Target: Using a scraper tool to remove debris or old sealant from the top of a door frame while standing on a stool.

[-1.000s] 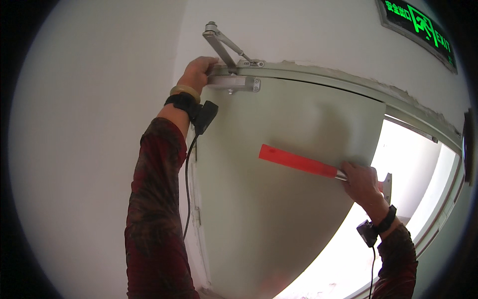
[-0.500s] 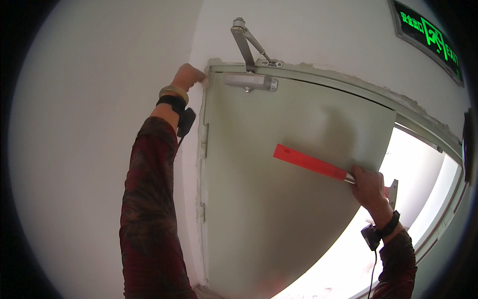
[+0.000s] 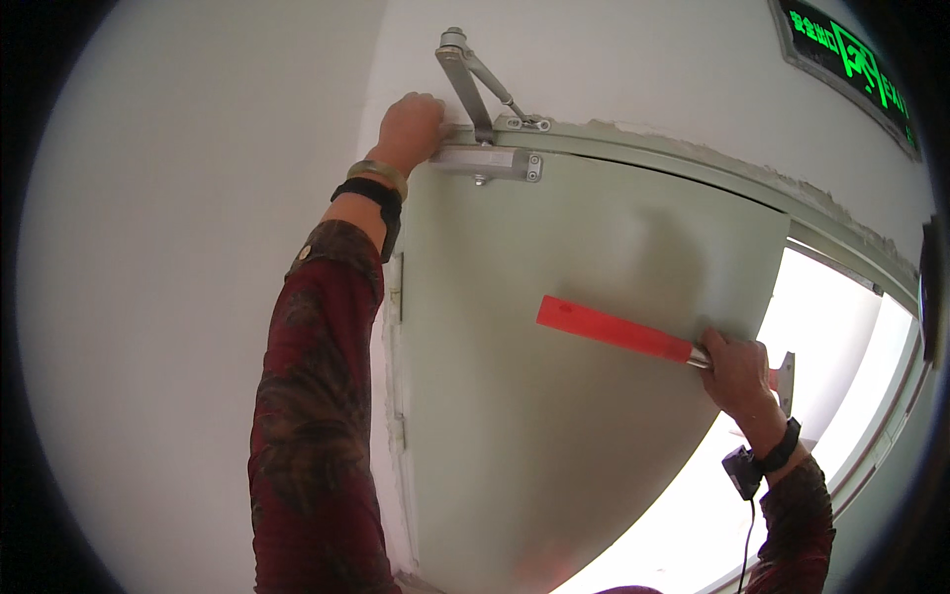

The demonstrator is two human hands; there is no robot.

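Note:
My left hand [image 3: 412, 129] is raised to the upper left corner of the door frame [image 3: 653, 148]. Its fingers are curled against the frame and wall beside the closer's body, and the fingertips are hidden, so what they hold, if anything, cannot be made out. A silver door closer [image 3: 490, 163] is fixed along the top of the pale green door [image 3: 515, 396], its folded arm [image 3: 465, 89] reaching up and out. Lower right, my right hand [image 3: 735, 371] is closed around the metal neck of a scraper [image 3: 614, 327]. The red handle points left; the flat metal head shows beyond my hand.
A lit green exit sign [image 3: 851, 59] hangs on the wall at upper right. Bright light fills the doorway [image 3: 821, 337] beyond the door's right edge. Rough, chipped plaster runs along the frame's top. A plain white wall [image 3: 198, 297] stands to the left.
My left hand has moved right along the frame corner, toward the closer. My right hand with the scraper stays almost where it was. The view has shifted slightly.

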